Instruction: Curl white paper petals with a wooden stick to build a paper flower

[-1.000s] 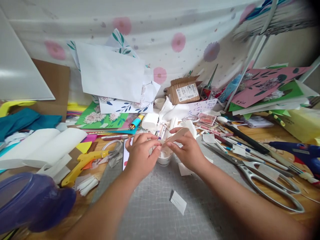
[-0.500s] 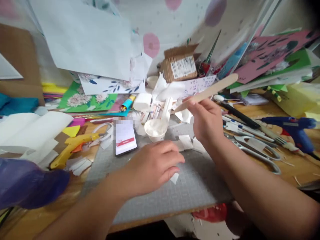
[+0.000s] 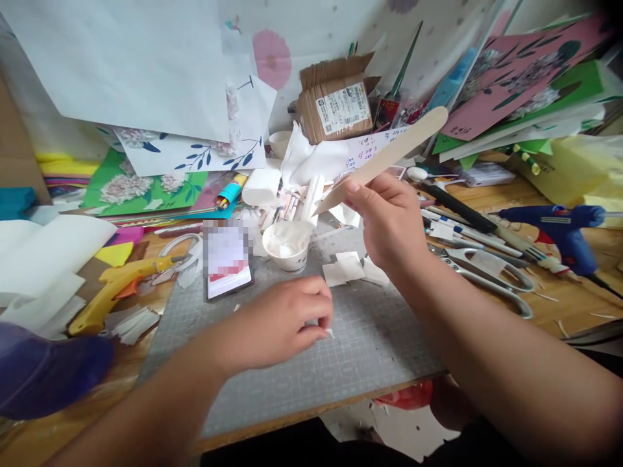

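We find the left hand nearest, lowered onto the grey mat, fingers pinched on a small white scrap that touches the mat. Beyond it, more white scraps lie on the mat beside a white cup of pale paste, with a phone just left of the cup. The right hand is raised above the mat, closed around the lower end of a wooden stick, which slants up to the right. On the worktop we note scissors and a blue glue gun to the right and a yellow glue gun to the left. Farthest back stands a cardboard box.
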A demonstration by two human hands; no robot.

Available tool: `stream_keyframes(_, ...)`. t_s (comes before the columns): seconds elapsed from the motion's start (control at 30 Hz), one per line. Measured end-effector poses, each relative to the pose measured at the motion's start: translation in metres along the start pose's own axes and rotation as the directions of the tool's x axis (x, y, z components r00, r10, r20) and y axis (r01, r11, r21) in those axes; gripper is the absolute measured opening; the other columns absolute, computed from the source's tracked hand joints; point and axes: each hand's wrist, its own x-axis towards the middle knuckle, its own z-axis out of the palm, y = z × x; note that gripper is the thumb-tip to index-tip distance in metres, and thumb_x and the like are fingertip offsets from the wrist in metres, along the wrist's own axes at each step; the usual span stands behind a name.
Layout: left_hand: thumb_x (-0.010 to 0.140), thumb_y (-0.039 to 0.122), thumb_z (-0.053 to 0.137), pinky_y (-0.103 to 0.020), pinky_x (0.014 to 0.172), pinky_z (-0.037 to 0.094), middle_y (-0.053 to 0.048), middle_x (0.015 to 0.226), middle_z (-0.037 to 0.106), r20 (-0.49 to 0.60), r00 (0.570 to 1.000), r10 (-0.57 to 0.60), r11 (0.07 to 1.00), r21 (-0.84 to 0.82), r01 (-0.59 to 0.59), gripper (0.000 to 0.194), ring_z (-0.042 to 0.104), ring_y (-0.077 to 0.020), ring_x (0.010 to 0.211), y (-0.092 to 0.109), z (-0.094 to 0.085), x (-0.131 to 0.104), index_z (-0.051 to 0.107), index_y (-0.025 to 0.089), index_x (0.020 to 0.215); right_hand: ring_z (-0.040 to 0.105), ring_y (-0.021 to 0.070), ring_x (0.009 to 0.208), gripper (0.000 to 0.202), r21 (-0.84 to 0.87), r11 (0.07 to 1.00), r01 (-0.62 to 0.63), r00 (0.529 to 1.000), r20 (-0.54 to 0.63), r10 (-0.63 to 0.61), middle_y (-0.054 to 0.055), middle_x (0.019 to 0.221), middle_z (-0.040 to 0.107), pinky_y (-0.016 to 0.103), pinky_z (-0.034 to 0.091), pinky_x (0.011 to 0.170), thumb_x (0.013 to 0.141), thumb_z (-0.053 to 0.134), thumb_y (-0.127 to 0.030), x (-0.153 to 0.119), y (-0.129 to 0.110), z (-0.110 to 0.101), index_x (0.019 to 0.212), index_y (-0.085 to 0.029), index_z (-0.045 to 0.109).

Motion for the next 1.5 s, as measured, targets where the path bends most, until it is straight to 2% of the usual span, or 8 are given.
stream_keyframes(0.1, 0.09, 0.019, 0.059, -0.031, 0.078, 0.046, -0.003, 0.096, 0.068, -0.207, 0.974, -0.092, 0.947, -0.32, 0.021, 0.011, 0.062, -0.0166, 0.086, 0.001, -0.002, -0.003, 0.057, 0.02, 0.079, 0.058, 0.0128, 0.071, 0.011, 0.086, 0.995, -0.047, 0.998, 0.035, 0.044, -0.003, 0.07, 0.063, 0.03, 0.049, 0.07, 0.083, 0.072, -0.026, -0.002, -0.005, 0.001, 0.073, -0.022, 0.07)
stream_keyframes(0.23, 0.088, 0.029, 0.067, -0.026, 0.065, 0.045, 0.001, 0.078, 0.065, -0.329, 0.915, -0.232, 0.686, -0.722, -0.086, 0.016, 0.06, -0.0129, 0.07, 0.001, -0.001, -0.006, 0.057, 0.02, 0.081, 0.063, 0.0127, 0.064, 0.013, 0.166, 0.98, -0.11, 0.993, 0.062, 0.101, -0.002, 0.067, 0.068, 0.028, 0.053, 0.065, 0.083, 0.075, -0.03, -0.005, -0.012, 0.003, 0.074, -0.021, 0.071)
stream_keyframes(0.37, 0.085, 0.029, 0.074, -0.024, 0.067, 0.045, 0.003, 0.078, 0.067, -0.387, 0.889, -0.245, 0.49, -0.841, -0.231, 0.019, 0.061, -0.0098, 0.068, 0.002, -0.001, -0.005, 0.059, 0.019, 0.078, 0.065, 0.0152, 0.059, 0.015, 0.23, 0.959, -0.166, 0.974, 0.188, 0.124, 0.0, 0.065, 0.07, 0.03, 0.058, 0.059, 0.084, 0.075, -0.033, -0.01, -0.017, 0.003, 0.077, -0.02, 0.073)
stream_keyframes(0.57, 0.085, 0.03, 0.075, -0.026, 0.073, 0.047, 0.001, 0.084, 0.071, -0.407, 0.868, -0.285, 0.373, -0.881, -0.29, 0.02, 0.065, -0.0114, 0.074, 0.005, 0.001, -0.004, 0.061, 0.018, 0.079, 0.07, 0.0182, 0.066, 0.012, 0.322, 0.931, -0.172, 0.902, 0.432, 0.017, 0.004, 0.075, 0.076, 0.032, 0.057, 0.061, 0.089, 0.071, -0.028, -0.016, -0.028, 0.002, 0.082, -0.02, 0.075)
stream_keyframes(0.77, 0.089, 0.036, 0.071, -0.024, 0.067, 0.043, 0.003, 0.073, 0.068, -0.492, 0.819, -0.293, 0.46, -0.824, -0.331, 0.024, 0.06, -0.01, 0.068, 0.004, 0.003, -0.005, 0.058, 0.019, 0.078, 0.07, 0.0199, 0.076, 0.009, 0.283, 0.948, -0.143, 0.868, 0.496, -0.017, 0.006, 0.084, 0.074, 0.033, 0.057, 0.063, 0.091, 0.07, -0.026, -0.021, -0.032, 0.004, 0.088, -0.02, 0.076)
stream_keyframes(1.17, 0.079, 0.021, 0.079, -0.02, 0.062, 0.043, 0.003, 0.083, 0.06, -0.739, 0.594, -0.319, 0.72, -0.596, -0.354, 0.02, 0.055, -0.0094, 0.07, 0.003, 0.006, -0.005, 0.06, 0.022, 0.081, 0.069, 0.0147, 0.079, 0.01, 0.252, 0.958, -0.136, 0.869, 0.494, -0.006, 0.002, 0.084, 0.072, 0.029, 0.058, 0.07, 0.095, 0.065, -0.023, -0.023, -0.029, 0.006, 0.096, -0.022, 0.075)
stream_keyframes(1.33, 0.083, 0.02, 0.074, -0.023, 0.062, 0.041, 0.003, 0.077, 0.055, -0.685, 0.661, -0.306, 0.781, -0.578, -0.237, 0.018, 0.051, -0.0119, 0.07, 0.004, 0.002, -0.008, 0.066, 0.026, 0.098, 0.068, 0.0149, 0.077, 0.01, 0.168, 0.981, -0.092, 0.867, 0.499, -0.005, 0.004, 0.086, 0.072, 0.029, 0.057, 0.069, 0.094, 0.066, -0.023, -0.021, -0.032, 0.006, 0.094, -0.02, 0.075)
stream_keyframes(1.5, 0.084, 0.015, 0.068, -0.027, 0.07, 0.041, 0.001, 0.082, 0.053, -0.699, 0.696, -0.163, 0.839, -0.47, -0.276, 0.009, 0.052, -0.014, 0.078, 0.004, -0.002, -0.008, 0.064, 0.023, 0.082, 0.067, 0.0153, 0.076, 0.01, 0.02, 1.0, 0.013, 0.854, 0.52, -0.021, 0.004, 0.085, 0.071, 0.029, 0.055, 0.069, 0.095, 0.064, -0.024, -0.019, -0.037, 0.005, 0.094, -0.019, 0.073)
